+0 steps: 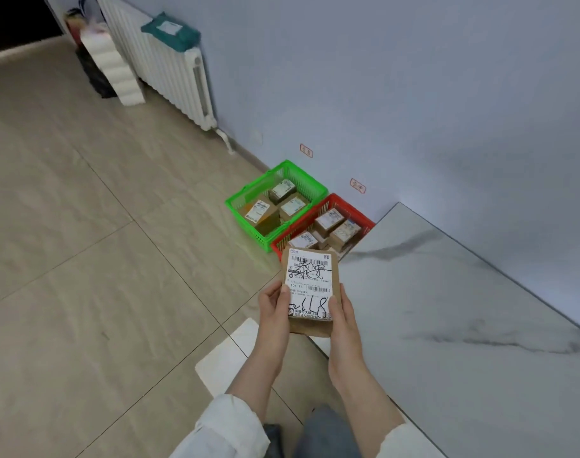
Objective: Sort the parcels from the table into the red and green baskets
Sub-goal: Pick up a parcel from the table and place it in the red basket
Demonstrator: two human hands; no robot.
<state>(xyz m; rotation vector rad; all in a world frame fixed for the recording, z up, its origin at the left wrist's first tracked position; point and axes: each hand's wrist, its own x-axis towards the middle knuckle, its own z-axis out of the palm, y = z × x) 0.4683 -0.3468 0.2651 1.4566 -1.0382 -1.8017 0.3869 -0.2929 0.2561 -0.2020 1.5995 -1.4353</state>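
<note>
Both bare hands, left hand point(275, 307) and right hand point(344, 314), are gripping a flat brown cardboard parcel point(310, 279) by its near edges, probably tilting its white label up for reading. It is hovering beside the white marble-look table point(447, 309), short of the red plastic basket point(354, 209) and green plastic basket point(256, 181). Black scrawl is ending in "8"; print is showing "101-13".

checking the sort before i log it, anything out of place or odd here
A teal bagged parcel lies on the white radiator, away from both baskets. Boxes in the green basket and red basket sit inside, some tilted. The left hand and right hand hold a labelled box.
</note>
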